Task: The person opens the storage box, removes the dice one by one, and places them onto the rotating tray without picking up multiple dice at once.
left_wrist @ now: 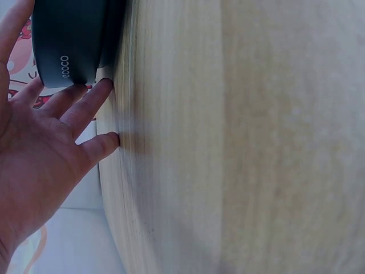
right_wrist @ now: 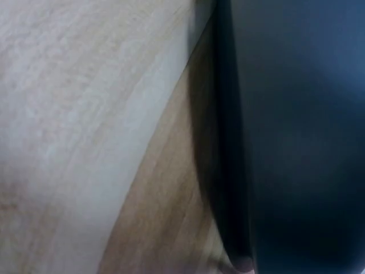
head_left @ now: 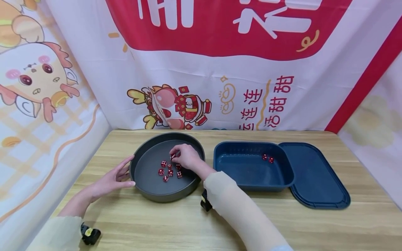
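Observation:
A dark grey round pan (head_left: 147,186) stands on the table, several translucent red dice (head_left: 170,172) with white dots lying on its floor. My left hand (head_left: 110,181) rests spread against the pan's left side, thumb at the near rim. Its straight fingers also show by the pan's "ecoco" wall (left_wrist: 68,45) in the left wrist view. Reaching in over the right rim, my right hand (head_left: 188,157) pinches a red die (head_left: 172,157) between thumb and fingers above the others. The right wrist view holds mostly the pan's dark outer wall (right_wrist: 302,131); the right hand's grip is hidden there.
Right of the pan stands a blue rectangular container (head_left: 251,174) with two red dice (head_left: 268,159) near its far right corner. Its flat blue lid (head_left: 317,177) lies to the right, partly behind the container. A printed cloth (head_left: 201,69) hangs behind the wooden table (head_left: 150,223).

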A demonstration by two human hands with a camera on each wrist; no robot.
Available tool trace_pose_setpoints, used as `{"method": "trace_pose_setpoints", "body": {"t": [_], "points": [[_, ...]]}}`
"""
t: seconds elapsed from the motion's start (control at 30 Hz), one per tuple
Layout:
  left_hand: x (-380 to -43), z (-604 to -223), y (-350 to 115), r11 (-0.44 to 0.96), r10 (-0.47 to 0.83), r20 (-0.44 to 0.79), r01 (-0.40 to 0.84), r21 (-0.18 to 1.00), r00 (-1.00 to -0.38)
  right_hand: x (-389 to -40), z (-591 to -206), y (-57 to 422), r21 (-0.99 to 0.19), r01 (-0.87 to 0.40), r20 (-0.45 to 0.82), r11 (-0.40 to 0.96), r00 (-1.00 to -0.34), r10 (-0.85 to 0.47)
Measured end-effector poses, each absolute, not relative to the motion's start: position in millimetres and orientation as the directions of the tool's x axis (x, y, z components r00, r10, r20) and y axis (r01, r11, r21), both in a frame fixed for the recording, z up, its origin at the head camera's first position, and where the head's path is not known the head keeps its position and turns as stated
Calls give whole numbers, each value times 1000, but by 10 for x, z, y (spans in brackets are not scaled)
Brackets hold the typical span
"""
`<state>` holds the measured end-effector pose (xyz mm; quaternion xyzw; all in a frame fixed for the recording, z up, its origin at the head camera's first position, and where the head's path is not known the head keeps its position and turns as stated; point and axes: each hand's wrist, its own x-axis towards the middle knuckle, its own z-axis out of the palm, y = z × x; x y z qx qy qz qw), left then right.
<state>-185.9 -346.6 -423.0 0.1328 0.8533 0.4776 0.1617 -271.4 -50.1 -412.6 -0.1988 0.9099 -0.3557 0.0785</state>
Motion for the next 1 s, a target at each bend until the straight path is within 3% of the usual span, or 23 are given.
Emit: {"method": "trace_pose_setpoints", "body": {"t": [0.43,1.0], "points": [[-1854,-4220,-3452,509,378,-146,73,858,-914,-2670,-4046,-508,-757,-272,9,594,-913,-407],[-1851,-4196,-3460,532,369,-165,63,845,-915,-2407,-3543,-231,-802,-316,61,507,-888,-456]]}}
